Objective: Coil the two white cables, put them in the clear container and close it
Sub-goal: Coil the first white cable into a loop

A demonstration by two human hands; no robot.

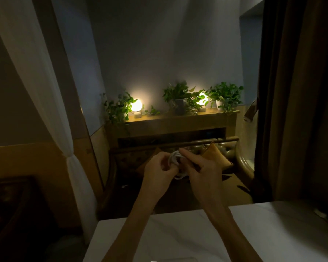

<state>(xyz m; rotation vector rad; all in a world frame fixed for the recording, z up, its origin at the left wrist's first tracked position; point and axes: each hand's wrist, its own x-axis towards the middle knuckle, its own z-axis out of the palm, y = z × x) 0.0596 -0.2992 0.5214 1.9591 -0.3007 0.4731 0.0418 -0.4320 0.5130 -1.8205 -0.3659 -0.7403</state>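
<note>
A white cable [173,159] is bunched into small loops between my two hands, held up in the air beyond the far edge of the white table [187,233]. My left hand [157,171] pinches the loops from the left side. My right hand [201,168] grips them from the right, its index finger laid over the top of the bundle. One loop hangs below the fingers. At the bottom edge of the view a pale curved edge [170,260] shows on the table; I cannot tell what it is. A second cable is not visible.
The room is dim. A sofa with an orange cushion [216,157] stands beyond the table, and behind it a wooden shelf [178,118] carries two glowing lamps and potted plants. A white curtain [45,91] hangs at left, a dark curtain [292,91] at right.
</note>
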